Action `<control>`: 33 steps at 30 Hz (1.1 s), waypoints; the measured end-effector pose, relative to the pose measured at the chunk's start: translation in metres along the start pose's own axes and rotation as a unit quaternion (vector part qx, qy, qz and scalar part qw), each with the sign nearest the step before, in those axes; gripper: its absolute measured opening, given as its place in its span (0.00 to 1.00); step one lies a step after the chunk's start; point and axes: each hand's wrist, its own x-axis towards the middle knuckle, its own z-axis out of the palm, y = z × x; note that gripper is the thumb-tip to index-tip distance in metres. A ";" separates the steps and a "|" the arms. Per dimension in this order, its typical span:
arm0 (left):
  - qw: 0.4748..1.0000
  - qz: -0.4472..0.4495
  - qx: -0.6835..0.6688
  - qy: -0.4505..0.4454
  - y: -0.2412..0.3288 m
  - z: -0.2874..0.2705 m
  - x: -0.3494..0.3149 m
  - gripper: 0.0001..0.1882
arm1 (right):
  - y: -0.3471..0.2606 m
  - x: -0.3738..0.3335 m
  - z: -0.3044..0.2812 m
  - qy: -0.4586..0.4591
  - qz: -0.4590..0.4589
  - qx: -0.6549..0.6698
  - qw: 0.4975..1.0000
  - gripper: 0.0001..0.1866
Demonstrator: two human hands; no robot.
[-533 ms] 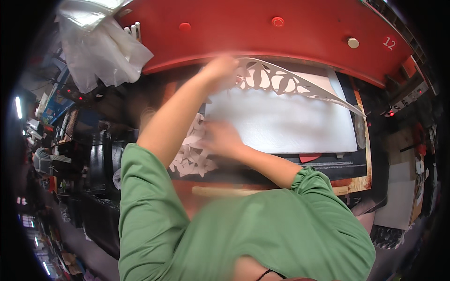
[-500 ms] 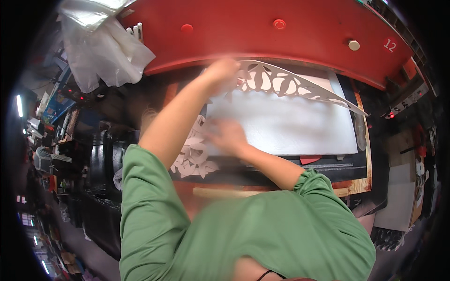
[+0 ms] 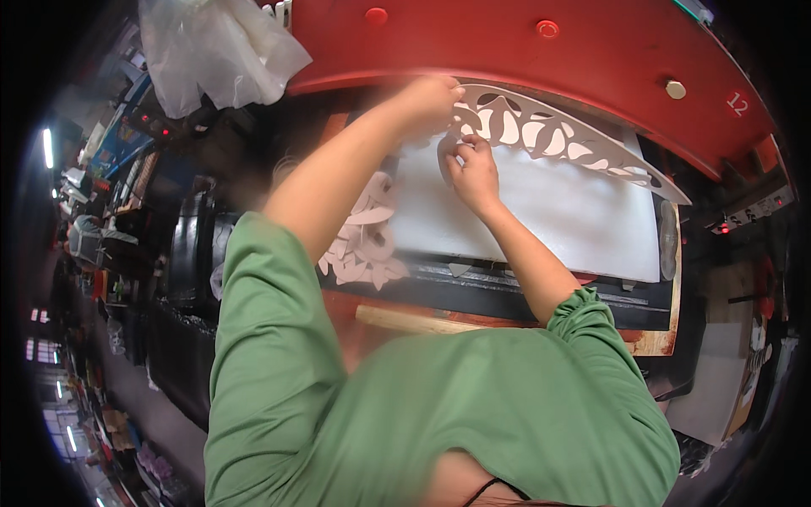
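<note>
Perforated sheet [image 3: 591,133] at hands [image 3: 431,98]; red panel [image 3: 473,42] bears white digits [image 3: 737,104].

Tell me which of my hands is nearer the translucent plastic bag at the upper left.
Left. Your left hand grips the cutout sheet, to the right of the plastic bag; your right hand is farther right and lower in the picture, just below the sheet.

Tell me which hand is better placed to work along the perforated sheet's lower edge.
Right, probably: the right hand is beside that edge, while the left hand has its grip at the left end of the perforated sheet.
</note>
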 end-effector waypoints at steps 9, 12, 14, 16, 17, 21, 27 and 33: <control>0.986 -0.084 0.139 -0.020 0.017 -0.007 0.004 0.17 | -0.018 -0.026 -0.010 -0.078 0.058 0.108 0.989 0.17; 0.984 -0.014 0.176 -0.022 0.023 -0.016 -0.004 0.16 | -0.021 -0.007 -0.023 0.102 0.051 0.239 0.964 0.27; 0.993 -0.048 0.100 -0.030 0.030 -0.018 -0.009 0.16 | -0.023 0.008 -0.028 0.087 0.038 0.244 0.965 0.29; 0.985 -0.156 -0.061 -0.047 0.037 -0.021 -0.010 0.16 | -0.026 0.020 -0.029 0.049 0.049 0.247 0.966 0.27; 0.982 -0.167 -0.076 -0.047 0.039 -0.022 -0.011 0.16 | -0.026 0.024 -0.029 0.053 0.055 0.214 0.974 0.24; 0.982 -0.159 -0.103 -0.024 0.038 -0.028 -0.010 0.16 | -0.018 0.024 -0.028 0.093 0.001 0.089 0.992 0.18; 0.980 -0.166 -0.110 0.012 0.029 -0.020 -0.001 0.17 | 0.010 -0.011 -0.017 -0.053 0.174 0.204 0.962 0.21; 0.973 -0.187 -0.130 0.032 0.018 -0.020 0.007 0.17 | 0.015 0.003 -0.033 -0.111 0.193 0.264 0.939 0.20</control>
